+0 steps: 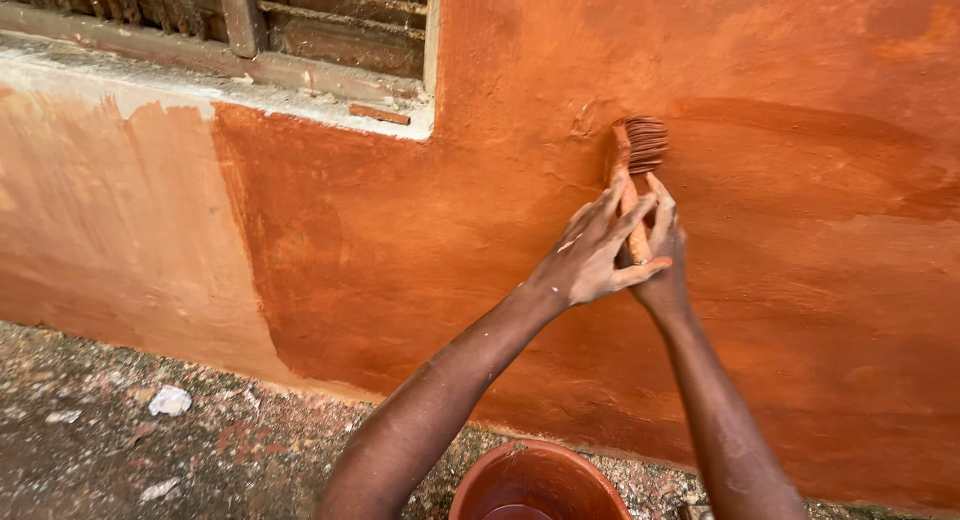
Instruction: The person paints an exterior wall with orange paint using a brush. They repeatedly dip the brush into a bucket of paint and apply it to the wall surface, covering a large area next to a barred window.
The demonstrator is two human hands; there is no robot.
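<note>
Two hands — left [592,255], right [663,250] — grip one brush [637,155]; one bucket [535,480].

Both hands, left hand [590,255] and right hand [662,250], press a paintbrush [636,165] against the orange wall [800,130].

Head camera, looking down, close on wall [400,250], perhaps tilted.

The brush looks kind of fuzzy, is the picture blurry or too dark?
Head view: daylight is soft and even, with no glare; the brush bristles smear slightly, the wall and both hands stay fairly sharp, and the bucket is cut off at the bottom edge.
</note>
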